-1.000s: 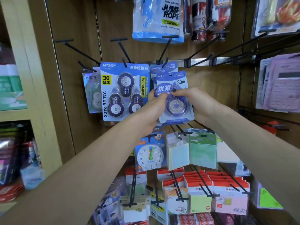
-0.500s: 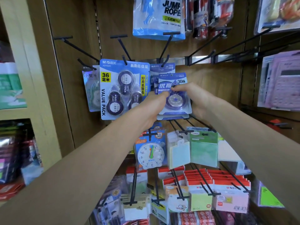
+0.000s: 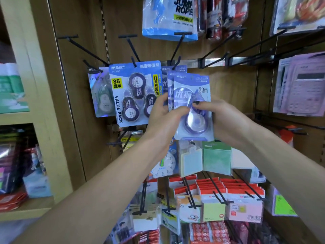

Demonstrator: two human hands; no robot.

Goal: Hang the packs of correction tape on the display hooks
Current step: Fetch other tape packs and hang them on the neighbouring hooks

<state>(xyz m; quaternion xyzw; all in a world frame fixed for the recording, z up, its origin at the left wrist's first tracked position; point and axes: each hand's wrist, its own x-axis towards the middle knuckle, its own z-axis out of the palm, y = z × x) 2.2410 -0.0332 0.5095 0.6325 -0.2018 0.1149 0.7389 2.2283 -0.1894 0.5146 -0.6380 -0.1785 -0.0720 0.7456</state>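
Blue-carded packs of correction tape (image 3: pixel 191 106) are held in both hands at the centre of the head view, well clear of the hook. At least two cards are fanned, the front one marked 30m. Half a second earlier the same stack sat higher, its top edge close under the display hook (image 3: pixel 176 63) at 12 o'clock from the hands; it is now lower and nearer the camera, and the cards have spread apart. Judgement: no card is being threaded at this moment; the person appears to be separating one pack from the stack before offering it to the hook. Hanging remains to be done for the packs in hand.

Already hung: one pack of the same kind (image 3: pixel 173 70) on that hook, partly hidden behind the held stack; the value pack (image 3: pixel 135 92) at 9 o'clock from the hands on its own hook; a pale single pack (image 3: pixel 102 95) further along at 9 o'clock.

Hand pose, head view:
- Left hand (image 3: pixel 163 118): closed on the left edge of the stack, thumb across the front of the cards, fingers behind, wrist raised from 7 o'clock.
- Right hand (image 3: pixel 226 120): closed on the right side of the front pack, thumb and forefinger pinching the blister near its upper part, forearm entering from 4 o'clock.

Whether the hang holes of the held cards are lined up cannot be told; the top strip is blurred. Risk noted: a loosely fanned stack may let a rear card slip during the lift.
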